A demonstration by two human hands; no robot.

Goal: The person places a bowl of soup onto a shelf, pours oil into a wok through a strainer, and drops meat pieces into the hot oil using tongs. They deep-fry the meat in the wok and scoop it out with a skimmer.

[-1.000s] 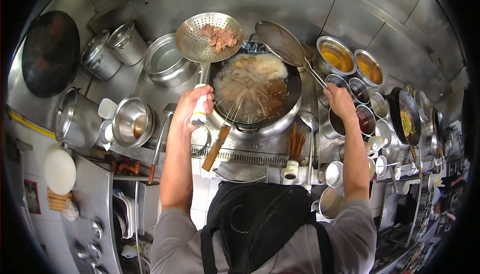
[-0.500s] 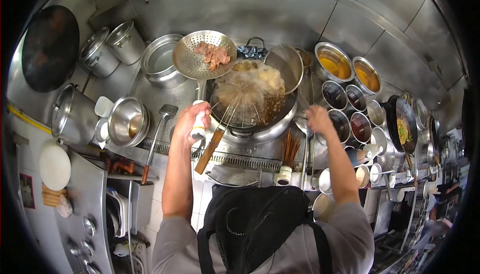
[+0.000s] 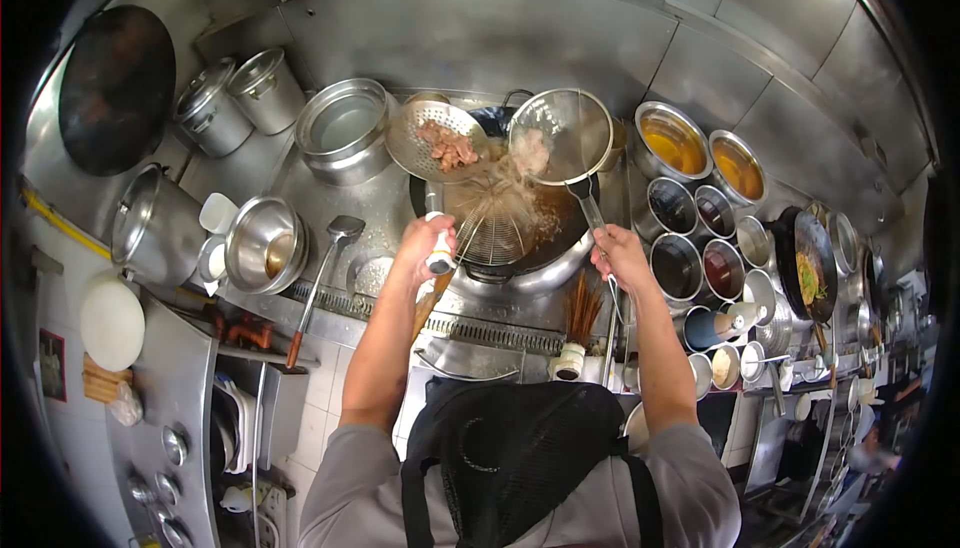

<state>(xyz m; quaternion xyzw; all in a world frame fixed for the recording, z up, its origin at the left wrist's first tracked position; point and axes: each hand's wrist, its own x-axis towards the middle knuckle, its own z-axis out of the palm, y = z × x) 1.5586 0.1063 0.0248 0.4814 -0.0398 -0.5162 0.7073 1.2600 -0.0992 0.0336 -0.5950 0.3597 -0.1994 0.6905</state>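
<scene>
My left hand (image 3: 428,248) is closed round the white handle of a perforated ladle (image 3: 405,153). Pieces of pinkish-brown meat (image 3: 450,148) lie in its bowl, over the left far side of the wok (image 3: 562,216). My right hand (image 3: 620,256) grips the handle of a fine mesh strainer (image 3: 580,133), raised above the wok's far right side. A pale clump (image 3: 530,151) shows at the strainer's left side. A round wire skimmer (image 3: 490,228) rests across the wok, its wooden handle (image 3: 430,306) beside my left wrist. Dark liquid and steam blur the wok's middle.
A water pot (image 3: 345,128) and a steel bowl (image 3: 262,248) stand left, near a spatula (image 3: 330,258). On the right are oil bowls (image 3: 672,143), several sauce containers (image 3: 722,268) and a second wok (image 3: 805,268). A bamboo brush (image 3: 583,318) stands at the front edge.
The mesh strainer has risen out of the wok, carrying a pale clump. Bubbling foam in the wok has shrunk. The perforated ladle has shifted right and lower, towards the wok.
</scene>
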